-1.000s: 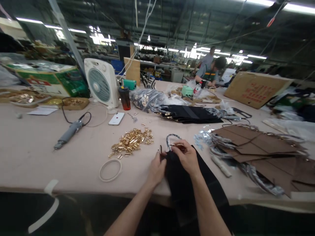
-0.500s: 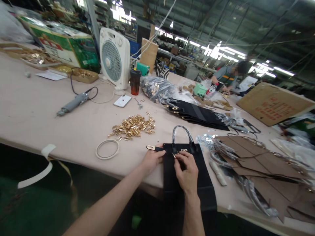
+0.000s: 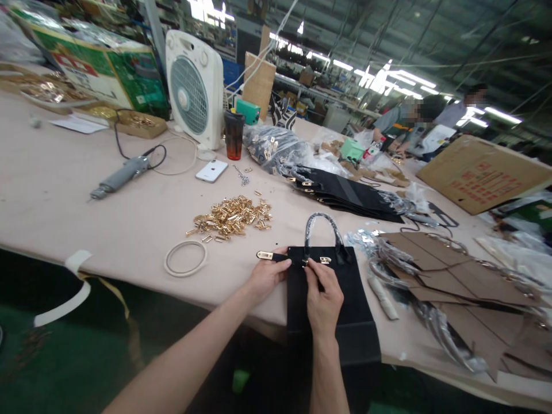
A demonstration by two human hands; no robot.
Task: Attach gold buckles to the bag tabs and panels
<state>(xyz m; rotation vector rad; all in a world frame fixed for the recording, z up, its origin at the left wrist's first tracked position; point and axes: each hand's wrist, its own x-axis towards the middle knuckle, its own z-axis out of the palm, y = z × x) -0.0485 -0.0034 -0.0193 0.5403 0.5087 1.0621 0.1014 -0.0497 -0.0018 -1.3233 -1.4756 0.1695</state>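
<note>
A black handbag panel point(image 3: 357, 322) lies at the table's front edge, its lower part hanging over. Its handle point(image 3: 322, 215) is wrapped in clear film, and a gold clasp point(image 3: 325, 260) sits below it. My left hand point(image 3: 268, 280) grips a black strap point(image 3: 281, 258) at the panel's upper left, thumb on top. The strap's gold-plated end point(image 3: 264, 255) sticks out to the left. My right hand point(image 3: 325, 293) is closed in a pinch on a small gold fitting point(image 3: 305, 263) at the strap near the handle's left base; fingers partly hide it.
A heap of gold fittings point(image 3: 233, 217) and a tape roll point(image 3: 168, 265) lie to the left. Further off are an electric screwdriver point(image 3: 119, 176), phone point(image 3: 211, 171), fan point(image 3: 194, 86) and cup point(image 3: 234, 135). Black bag pieces point(image 3: 357, 200) and brown panels point(image 3: 448, 264) lie right. Two people work behind.
My right fingers have shifted slightly and closed tighter at the fitting, baring more of the gold clasp. My left hand keeps its grip on the strap. A second person shows at the back right.
</note>
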